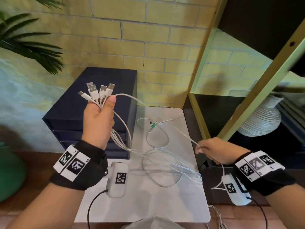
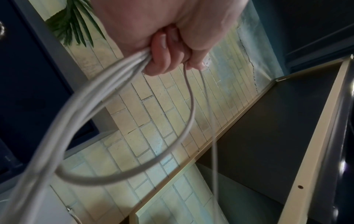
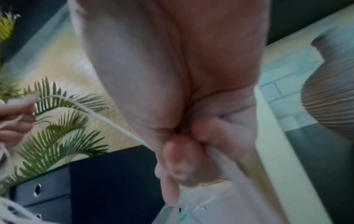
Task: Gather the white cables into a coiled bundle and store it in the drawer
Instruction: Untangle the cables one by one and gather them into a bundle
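My left hand (image 1: 99, 116) is raised above the navy drawer unit (image 1: 69, 109) and grips several white cables (image 1: 162, 166) just below their USB plugs (image 1: 99, 92), which fan out above the fist. In the left wrist view the fingers (image 2: 162, 56) curl round the cable bunch (image 2: 80, 121). The cables hang down and loop loosely over the white mat (image 1: 148, 204). My right hand (image 1: 212, 152), low at the mat's right edge, pinches one taut white cable (image 1: 186, 136); the right wrist view shows this cable (image 3: 114, 125) passing through the curled fingers (image 3: 176, 159). The drawers look closed.
A thin cable with a green connector (image 1: 153, 125) lies at the back of the mat. A ribbed white vase (image 1: 262, 118) stands on the dark shelf (image 1: 214, 106) to the right, behind a wooden frame post (image 1: 264, 80). Palm leaves (image 1: 29, 43) hang at left, and a green pot (image 1: 9, 172) is at lower left.
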